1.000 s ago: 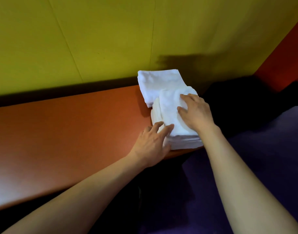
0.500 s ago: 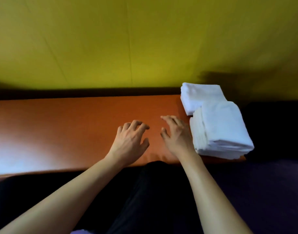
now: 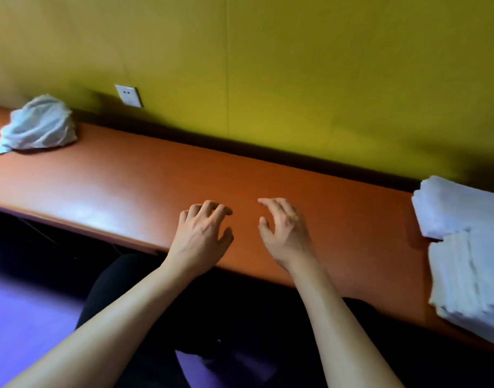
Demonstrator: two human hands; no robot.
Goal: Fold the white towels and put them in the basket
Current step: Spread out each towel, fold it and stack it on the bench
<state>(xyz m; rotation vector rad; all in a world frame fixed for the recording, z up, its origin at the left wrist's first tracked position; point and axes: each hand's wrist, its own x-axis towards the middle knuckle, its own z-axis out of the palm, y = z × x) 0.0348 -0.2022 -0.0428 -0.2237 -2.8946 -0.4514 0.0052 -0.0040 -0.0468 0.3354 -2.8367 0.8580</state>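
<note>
My left hand [image 3: 202,236] and my right hand [image 3: 285,233] hover side by side over the middle of the orange table [image 3: 128,186], fingers loosely curled and apart, holding nothing. A crumpled white towel [image 3: 38,126] lies at the table's far left, well away from both hands. At the right edge, a stack of folded white towels [image 3: 469,278] sits near the table's front, with another folded pile [image 3: 458,208] behind it. No basket is in view.
A yellow-green wall [image 3: 268,65] runs along the table's back edge, with a white socket plate [image 3: 129,95] on it. Below the table's front edge are my dark-clothed legs [image 3: 122,284] and a purple floor [image 3: 30,331].
Both hands have left the folded stack and moved left to the table's middle. The view has swung left, bringing the crumpled towel and socket into sight.
</note>
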